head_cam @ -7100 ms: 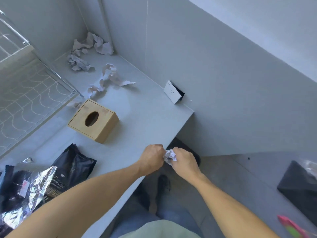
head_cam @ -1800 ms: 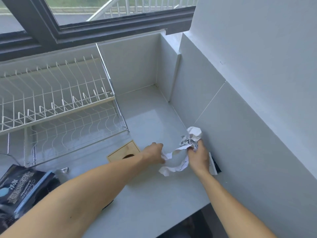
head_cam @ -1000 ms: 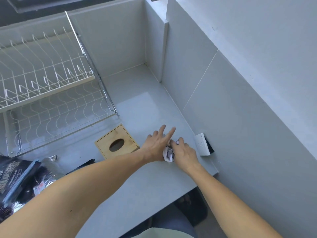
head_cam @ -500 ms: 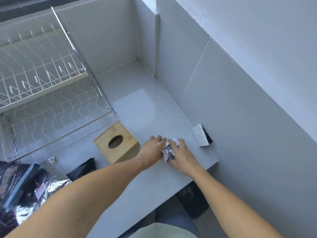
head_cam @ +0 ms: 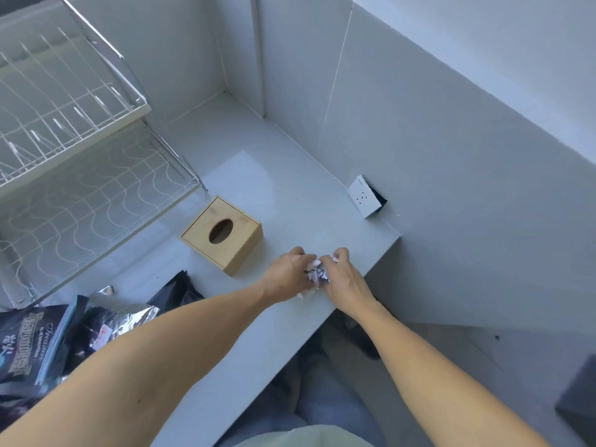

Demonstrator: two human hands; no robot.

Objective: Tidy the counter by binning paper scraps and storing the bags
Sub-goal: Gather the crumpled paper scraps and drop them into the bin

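Between the curled fingers of the left hand and those of the right hand sits a crumpled wad of paper scraps, squeezed from both sides just above the table; both hands grip it, with only a white sliver showing in the gap between them and a small tail poking out below the left palm. By the look of it the wad is very light, soft and springy, so it should compress readily but may loosen or shed bits if the squeeze eases; cupping it whole inside one palm, loose tail tucked in, seems the safest hold. Just right of the fingers the table ends in a corner and a drop to the floor, and a dark bin shows at the frame's lower right edge, well away from the hands. Left of the fingers, close by, stands a wooden tissue box; farther left and nearer the body lie the dark and foil bags, not yet stored. Beyond the fingers lies open table up to the wall, where a white socket juts out, and a wire dish rack fills the far left.
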